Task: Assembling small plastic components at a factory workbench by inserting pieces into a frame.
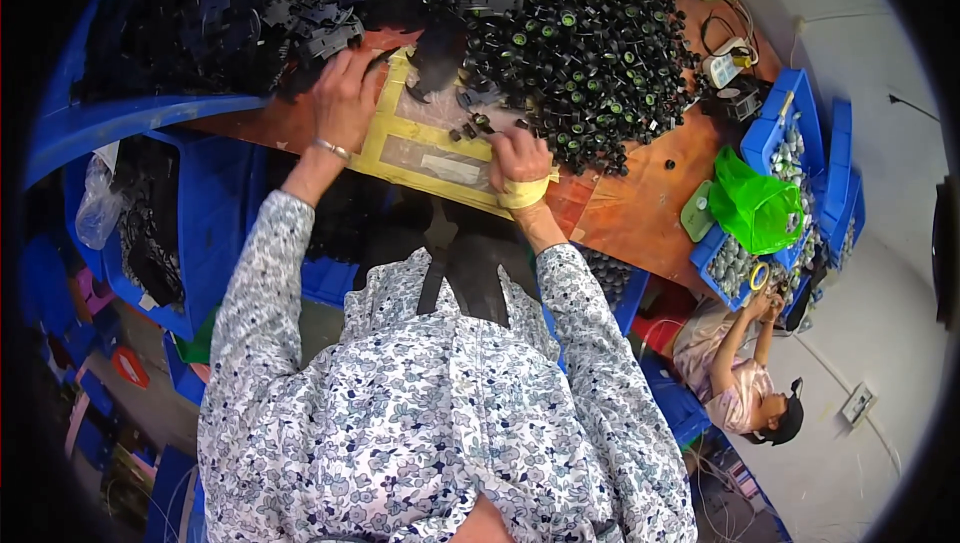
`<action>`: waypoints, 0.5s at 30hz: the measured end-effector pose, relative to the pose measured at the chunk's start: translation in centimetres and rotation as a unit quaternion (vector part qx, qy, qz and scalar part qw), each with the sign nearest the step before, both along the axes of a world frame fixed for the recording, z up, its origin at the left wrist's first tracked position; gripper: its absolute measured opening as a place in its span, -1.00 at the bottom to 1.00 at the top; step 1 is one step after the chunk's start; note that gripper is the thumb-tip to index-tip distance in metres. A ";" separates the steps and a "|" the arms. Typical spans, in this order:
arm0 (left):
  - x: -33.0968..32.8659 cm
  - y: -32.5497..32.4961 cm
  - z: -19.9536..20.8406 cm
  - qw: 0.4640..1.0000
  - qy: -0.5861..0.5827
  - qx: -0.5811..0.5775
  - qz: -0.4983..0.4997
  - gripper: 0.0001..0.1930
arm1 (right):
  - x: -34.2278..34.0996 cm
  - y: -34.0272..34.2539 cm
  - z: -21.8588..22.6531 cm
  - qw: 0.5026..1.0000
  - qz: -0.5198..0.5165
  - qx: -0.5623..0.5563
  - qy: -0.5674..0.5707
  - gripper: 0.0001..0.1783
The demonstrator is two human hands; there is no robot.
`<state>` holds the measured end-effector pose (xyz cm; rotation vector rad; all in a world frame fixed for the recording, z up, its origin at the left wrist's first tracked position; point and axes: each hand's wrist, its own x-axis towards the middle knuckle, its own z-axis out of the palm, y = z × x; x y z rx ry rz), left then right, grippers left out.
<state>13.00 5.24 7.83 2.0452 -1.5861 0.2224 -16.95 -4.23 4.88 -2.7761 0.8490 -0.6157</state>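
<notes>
Small round black parts (600, 53), some with green centres, sit in a big heap on the orange table (640, 208), past the right hand (520, 158). That hand's fingers are curled down over the yellow-taped board (425, 131), just beside a few loose black bits (476, 127); can't tell if it's holding one. Left hand (345, 98) has its fingers bent by the dark flat pieces (330, 38), and honestly can't tell if it's gripping anything either.
</notes>
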 end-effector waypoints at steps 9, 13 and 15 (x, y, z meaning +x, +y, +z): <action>-10.4 5.8 -7.2 0.741 0.633 0.036 0.221 -0.64 | 3.5 0.0 1.2 0.999 -0.027 -0.022 0.014 -0.50; -10.8 5.8 -6.3 0.699 0.657 0.009 0.281 -0.66 | 3.1 -1.0 -0.2 0.995 -0.033 0.040 0.086 -0.45; -10.6 6.7 -7.2 0.842 0.464 0.094 0.259 -0.71 | 3.1 -0.6 1.3 0.994 -0.101 0.044 0.024 -0.47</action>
